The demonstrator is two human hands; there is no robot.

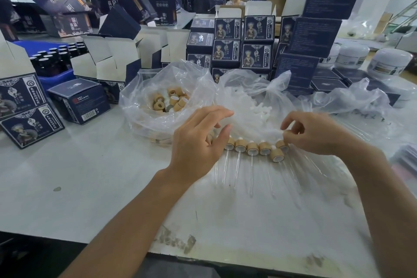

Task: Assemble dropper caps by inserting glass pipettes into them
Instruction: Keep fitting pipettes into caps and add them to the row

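Several assembled droppers point(252, 148) with tan wooden caps lie in a row on the white table point(90, 187), their glass pipettes point(251, 174) pointing toward me. My left hand point(198, 142) hovers over the row's left end, fingers spread, holding nothing. My right hand point(316, 133) is at the row's right end, fingertips curled beside the last cap point(282, 145); whether they touch it is unclear. A clear bag of loose wooden caps point(168, 100) sits behind the left hand. A second clear bag of white rubber bulbs point(248, 106) lies behind the row.
Dark blue printed boxes point(257, 45) are stacked along the back and left. A blue crate of dark bottles point(56, 56) stands at the left, white jars point(390, 63) at the right. Crumpled clear plastic point(352, 99) lies to the right. A person in a headset sits far behind.
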